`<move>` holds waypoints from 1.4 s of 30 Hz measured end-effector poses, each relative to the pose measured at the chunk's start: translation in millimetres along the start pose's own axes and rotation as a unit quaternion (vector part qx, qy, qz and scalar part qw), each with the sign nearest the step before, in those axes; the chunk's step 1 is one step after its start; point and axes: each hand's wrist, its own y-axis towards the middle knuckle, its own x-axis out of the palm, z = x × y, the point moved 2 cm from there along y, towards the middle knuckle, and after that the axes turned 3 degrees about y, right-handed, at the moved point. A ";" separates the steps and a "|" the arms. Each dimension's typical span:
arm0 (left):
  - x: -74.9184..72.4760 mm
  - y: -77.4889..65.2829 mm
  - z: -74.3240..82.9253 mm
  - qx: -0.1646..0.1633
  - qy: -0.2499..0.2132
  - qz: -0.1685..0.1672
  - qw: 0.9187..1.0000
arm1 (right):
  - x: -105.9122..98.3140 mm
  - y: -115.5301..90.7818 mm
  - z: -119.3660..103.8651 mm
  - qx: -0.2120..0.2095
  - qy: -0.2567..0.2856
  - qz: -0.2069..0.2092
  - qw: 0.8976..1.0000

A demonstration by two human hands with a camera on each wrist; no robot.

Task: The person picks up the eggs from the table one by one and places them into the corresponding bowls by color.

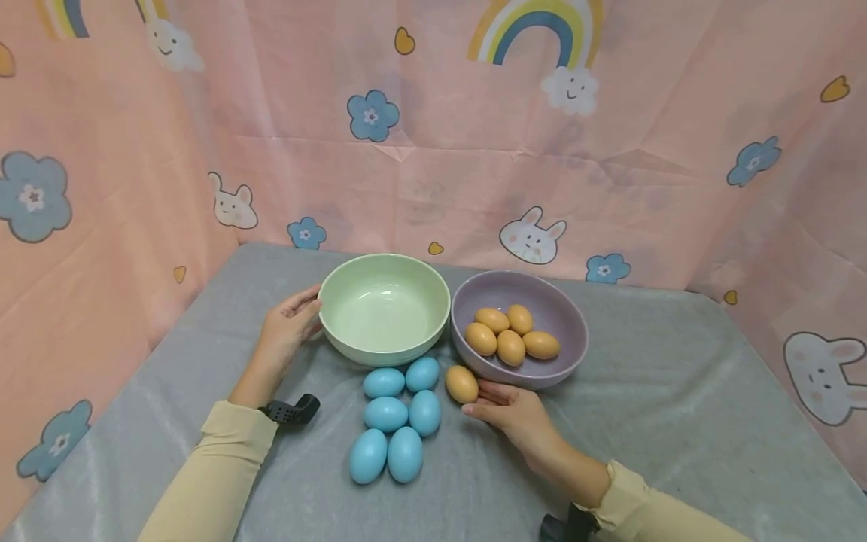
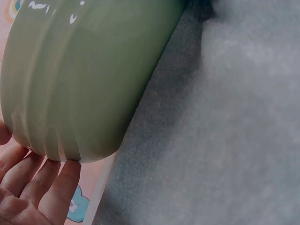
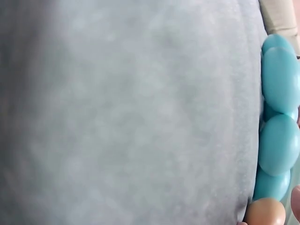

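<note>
In the head view, my left hand [image 1: 291, 320] rests its fingertips against the left side of a light green bowl [image 1: 384, 350]. The left wrist view shows those fingers [image 2: 58, 192] fairly straight on the outer wall of the green bowl [image 2: 93, 79]. My right hand [image 1: 515, 418] pinches a brownish-yellow egg [image 1: 462, 385] in front of a purple bowl [image 1: 569, 324]. At the lower right of the right wrist view, a fingertip shows on either side of this egg [image 3: 265, 213]. Several blue eggs [image 1: 385, 414] lie in two columns before the green bowl.
Several yellow eggs [image 1: 511, 348] sit inside the purple bowl, right beside the green one. Grey cloth [image 1: 677, 421] covers the table. A pink patterned curtain [image 1: 433, 173] hangs behind it and along both sides. Each wrist wears a black strap [image 1: 291, 410].
</note>
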 end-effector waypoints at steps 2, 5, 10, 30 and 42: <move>0.0 0.3 -0.3 -0.002 0.002 0.002 1.000 | 1.5 1.0 -0.2 -0.001 -0.002 -0.007 1.000; 0.3 0.4 -0.7 -0.002 0.002 0.003 1.000 | 4.1 1.2 -2.0 -0.009 -0.014 -0.016 1.000; 0.6 -0.5 -0.6 0.001 0.004 0.002 1.000 | 9.1 1.4 -6.3 -0.028 -0.046 -0.009 0.999; 2.8 -0.8 -0.5 0.001 0.002 -0.005 1.000 | 9.6 -0.2 -9.1 -0.055 -0.060 0.028 0.996; 0.0 -2.3 1.2 -0.004 0.008 0.000 1.000 | -11.1 -12.4 -51.2 -0.086 -0.123 -0.017 0.989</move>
